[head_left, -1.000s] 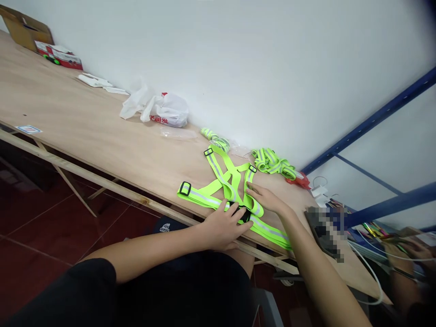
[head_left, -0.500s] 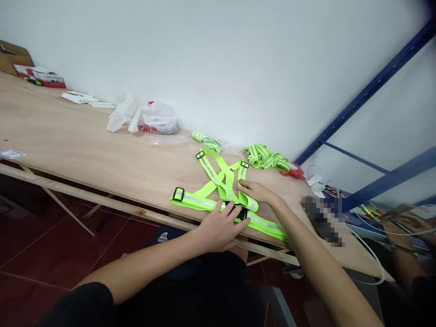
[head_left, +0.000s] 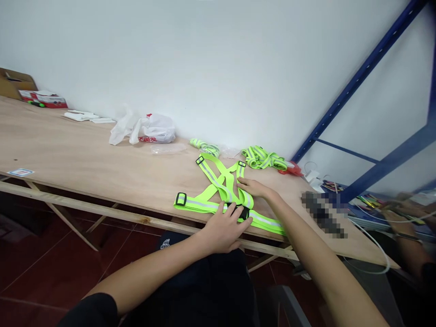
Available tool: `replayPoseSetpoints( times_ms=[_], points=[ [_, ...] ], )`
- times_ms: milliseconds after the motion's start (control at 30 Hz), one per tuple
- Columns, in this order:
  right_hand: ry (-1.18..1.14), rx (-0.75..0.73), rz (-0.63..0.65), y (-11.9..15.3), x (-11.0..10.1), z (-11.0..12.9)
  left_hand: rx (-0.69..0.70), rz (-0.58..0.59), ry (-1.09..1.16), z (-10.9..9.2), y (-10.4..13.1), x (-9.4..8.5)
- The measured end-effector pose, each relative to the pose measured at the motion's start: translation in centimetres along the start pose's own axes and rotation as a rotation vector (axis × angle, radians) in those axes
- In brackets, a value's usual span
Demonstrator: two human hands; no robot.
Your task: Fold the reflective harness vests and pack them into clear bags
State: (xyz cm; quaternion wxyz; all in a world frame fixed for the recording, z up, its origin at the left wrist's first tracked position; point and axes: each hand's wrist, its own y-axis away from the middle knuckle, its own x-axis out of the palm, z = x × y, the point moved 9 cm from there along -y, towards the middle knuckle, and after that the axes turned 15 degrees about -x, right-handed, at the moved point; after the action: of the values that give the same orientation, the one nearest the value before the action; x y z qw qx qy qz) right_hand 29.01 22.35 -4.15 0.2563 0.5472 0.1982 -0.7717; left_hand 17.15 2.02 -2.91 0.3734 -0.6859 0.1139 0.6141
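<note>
A neon-yellow reflective vest (head_left: 200, 206) made of straps with silver stripes lies spread on the wooden table, its shoulder straps crossing and black slider buckles at several corners. My left hand (head_left: 226, 228) rests over the waist strap at the table's front edge, fingers spread across the black clip buckle (head_left: 244, 212) and partly covering it. With fingers stretched out, my right hand (head_left: 255, 187) touches the right shoulder strap; part of its grip side is hidden.
Behind the vest lie a bundled reflective vest (head_left: 264, 158) and a smaller reflective roll (head_left: 206, 147). A white plastic bag (head_left: 156, 128) sits by the wall. Blue shelving (head_left: 361, 79) and another person's arm (head_left: 407, 240) are at the right. A blurred-out dark object (head_left: 323, 215) lies right of my arm.
The camera view has tilted slightly, so the table's left side sits lower. Both hands keep nearly the same places on the vest.
</note>
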Motion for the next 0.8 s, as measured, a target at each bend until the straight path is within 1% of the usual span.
replayPoseSetpoints(
  times_ms=[200,467,600,700,800],
  points=[
    [0.012,-0.005,0.01,-0.5,-0.1,-0.2,0.013,0.017,0.001,0.0,-0.1,0.1],
    [-0.015,0.0,-0.022,-1.0,-0.2,-1.6,0.018,0.04,0.025,0.0,-0.2,0.1],
    [0.018,0.053,-0.054,-1.6,0.2,-3.0,0.017,0.044,0.04,0.0,-0.4,0.4],
    [0.06,0.115,-0.062,-2.6,0.5,-4.2,0.017,0.051,0.043,0.1,-0.4,0.5],
    [0.106,0.146,-0.086,-3.5,0.3,-5.0,0.036,0.063,0.053,0.0,-0.3,0.5]
  ],
)
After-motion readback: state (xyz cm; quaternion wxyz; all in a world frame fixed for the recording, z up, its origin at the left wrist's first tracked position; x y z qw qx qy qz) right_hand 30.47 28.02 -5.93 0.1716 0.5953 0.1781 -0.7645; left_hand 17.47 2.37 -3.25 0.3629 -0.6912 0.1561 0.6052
